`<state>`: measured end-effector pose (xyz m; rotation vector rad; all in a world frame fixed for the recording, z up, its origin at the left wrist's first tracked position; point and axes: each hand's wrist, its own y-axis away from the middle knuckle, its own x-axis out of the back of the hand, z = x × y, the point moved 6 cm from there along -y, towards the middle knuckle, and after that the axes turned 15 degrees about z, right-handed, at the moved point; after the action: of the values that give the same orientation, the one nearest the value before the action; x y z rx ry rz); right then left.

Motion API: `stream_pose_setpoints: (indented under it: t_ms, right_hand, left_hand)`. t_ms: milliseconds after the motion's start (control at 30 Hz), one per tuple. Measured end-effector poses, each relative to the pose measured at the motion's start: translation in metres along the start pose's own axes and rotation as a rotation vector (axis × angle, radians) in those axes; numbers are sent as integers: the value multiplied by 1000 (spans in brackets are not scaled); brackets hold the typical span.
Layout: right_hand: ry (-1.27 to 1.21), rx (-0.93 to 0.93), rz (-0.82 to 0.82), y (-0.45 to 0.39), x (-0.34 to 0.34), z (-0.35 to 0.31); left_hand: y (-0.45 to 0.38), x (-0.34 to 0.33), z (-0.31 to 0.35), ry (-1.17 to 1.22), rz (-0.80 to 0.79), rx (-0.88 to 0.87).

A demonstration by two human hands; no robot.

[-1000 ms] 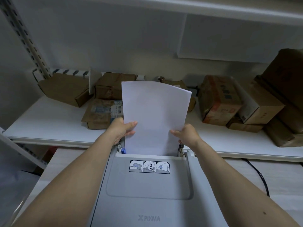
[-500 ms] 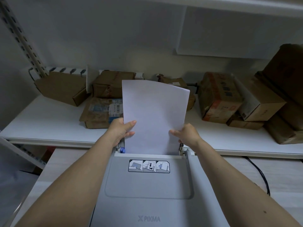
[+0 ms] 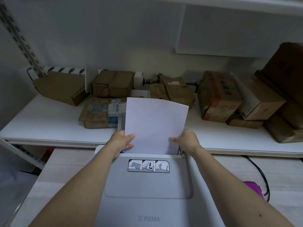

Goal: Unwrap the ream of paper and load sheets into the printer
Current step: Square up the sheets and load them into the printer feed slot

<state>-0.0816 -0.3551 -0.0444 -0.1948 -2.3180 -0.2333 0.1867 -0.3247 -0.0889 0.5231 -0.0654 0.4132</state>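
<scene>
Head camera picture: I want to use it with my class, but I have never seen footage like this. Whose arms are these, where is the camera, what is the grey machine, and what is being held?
The camera is worn on a person's head and looks forward and down, so the two bare arms reaching in from the bottom are the wearer's own. The grey machine in front is a PIXMA printer, standing on a pale wood-grain table. A diagram sticker on its lid shows how to load paper.

The left hand and right hand grip a stack of white paper sheets by its two side edges, standing upright with its bottom edge down in the rear feed slot.

Behind, a white shelf holds brown cardboard boxes. A black cable runs at the right, beside something purple I cannot identify.
</scene>
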Motion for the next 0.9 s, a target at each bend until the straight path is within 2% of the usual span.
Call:
stream_pose_setpoints:
  t_ms: [133, 300, 567, 767, 900]
  right_hand:
    - [-125, 35, 57, -5, 10, -10]
    - [-130, 42, 74, -2, 5, -10]
    - [-44, 39, 103, -2, 7, -11]
    - [-6, -34, 268, 3, 17, -4]
    - [42, -58, 238, 5, 8, 3]
  left_hand:
    - [6, -2, 14, 66, 9, -26]
    - [6, 6, 28, 114, 102, -63]
    - [3, 4, 29, 11, 173, -110]
    - [4, 21, 32, -286, 454, -231]
    - [3, 27, 25, -279, 477, -196]
